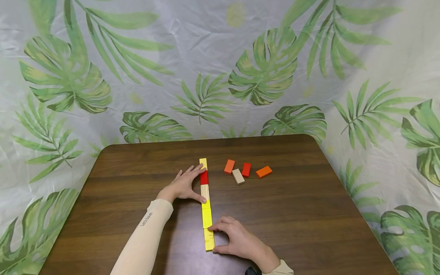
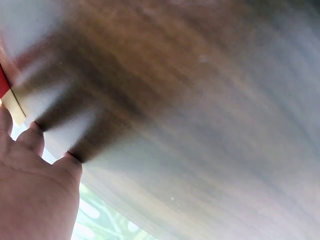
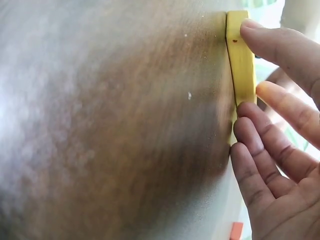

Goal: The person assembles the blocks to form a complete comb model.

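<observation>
I have the right hand (image 1: 240, 237), thumb and forefinger parted, pinching the nearest yellow block (image 1: 209, 240) by its ends; my left hand (image 1: 182, 186) spreads wide, touching the row (image 1: 207, 217) farther up. The block lies at the row's near end on the table (image 1: 292, 225), long axis running near to far, angled slightly left.

In the head view, the bottom edge cuts off the left sleeve (image 1: 141, 244), the right sleeve (image 1: 280, 268), the table's (image 1: 309, 229) near side and a black object (image 1: 252, 271), which cannot be identified. In the left wrist view, the left edge crops the left hand (image 2: 37, 192) and a red block (image 2: 3, 84). In the right wrist view, the right hand (image 3: 287, 197), cropped at right, partly covers a yellow block (image 3: 242, 65); the tabletop is blurred.
</observation>
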`<state>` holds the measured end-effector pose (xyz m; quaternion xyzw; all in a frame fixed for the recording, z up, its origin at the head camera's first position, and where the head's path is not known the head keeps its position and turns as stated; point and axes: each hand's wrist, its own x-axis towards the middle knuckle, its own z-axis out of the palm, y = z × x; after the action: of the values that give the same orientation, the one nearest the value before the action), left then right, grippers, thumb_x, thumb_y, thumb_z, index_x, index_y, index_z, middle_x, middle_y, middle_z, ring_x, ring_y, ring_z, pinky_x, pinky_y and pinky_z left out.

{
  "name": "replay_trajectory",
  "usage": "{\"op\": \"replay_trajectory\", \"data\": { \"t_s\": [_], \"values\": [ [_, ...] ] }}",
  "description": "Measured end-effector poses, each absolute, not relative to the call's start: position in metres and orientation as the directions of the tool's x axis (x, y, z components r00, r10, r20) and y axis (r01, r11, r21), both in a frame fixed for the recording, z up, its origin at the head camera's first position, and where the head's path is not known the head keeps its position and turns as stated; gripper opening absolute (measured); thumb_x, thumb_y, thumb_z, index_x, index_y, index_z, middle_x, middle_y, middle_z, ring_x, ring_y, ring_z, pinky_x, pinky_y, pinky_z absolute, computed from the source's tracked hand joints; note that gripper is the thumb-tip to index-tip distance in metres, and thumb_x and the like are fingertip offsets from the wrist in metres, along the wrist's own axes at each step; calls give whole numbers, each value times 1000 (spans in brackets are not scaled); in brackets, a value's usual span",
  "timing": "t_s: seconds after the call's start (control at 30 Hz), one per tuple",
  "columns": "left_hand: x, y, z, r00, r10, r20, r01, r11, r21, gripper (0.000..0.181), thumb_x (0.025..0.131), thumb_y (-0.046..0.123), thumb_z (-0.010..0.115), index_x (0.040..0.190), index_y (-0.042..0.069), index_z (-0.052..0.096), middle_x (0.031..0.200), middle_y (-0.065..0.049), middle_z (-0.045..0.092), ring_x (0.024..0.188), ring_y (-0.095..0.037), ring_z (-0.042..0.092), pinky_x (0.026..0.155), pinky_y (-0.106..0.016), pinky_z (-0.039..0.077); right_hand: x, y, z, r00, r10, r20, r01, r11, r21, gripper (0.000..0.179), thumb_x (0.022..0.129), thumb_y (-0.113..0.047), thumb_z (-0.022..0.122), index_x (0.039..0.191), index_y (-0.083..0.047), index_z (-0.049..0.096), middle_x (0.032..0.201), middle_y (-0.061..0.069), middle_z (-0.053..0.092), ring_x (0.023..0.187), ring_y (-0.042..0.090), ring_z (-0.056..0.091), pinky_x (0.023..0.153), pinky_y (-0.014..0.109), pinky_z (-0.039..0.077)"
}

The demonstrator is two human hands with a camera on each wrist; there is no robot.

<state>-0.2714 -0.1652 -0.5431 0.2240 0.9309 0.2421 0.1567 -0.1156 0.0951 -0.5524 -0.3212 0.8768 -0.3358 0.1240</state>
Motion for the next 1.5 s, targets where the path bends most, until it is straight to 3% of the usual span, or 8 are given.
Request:
{"op": "replay_trajectory", "data": {
  "t_s": [1.27,1.5],
  "values": [
    [-270,-164,-539,-836,517,-181,382,787,484,124,70,64,95,169,19,36,182,-1,21,168,-41,18,129,-76,12,-114,96,-551,-745,-667,26,-513,547,-662,45,87,-32,92,128,-21,76,117,-10,69,106,2,61,97,22,56],
    [-272,-165,-539,-831,527,-179,392,783,483,119,75,66,91,170,20,35,182,0,19,168,-41,18,129,-76,14,-117,94,-550,-740,-672,-10,-498,558,-664,46,88,-36,92,128,-23,76,117,-11,69,106,1,60,96,23,56]
  ]
}}
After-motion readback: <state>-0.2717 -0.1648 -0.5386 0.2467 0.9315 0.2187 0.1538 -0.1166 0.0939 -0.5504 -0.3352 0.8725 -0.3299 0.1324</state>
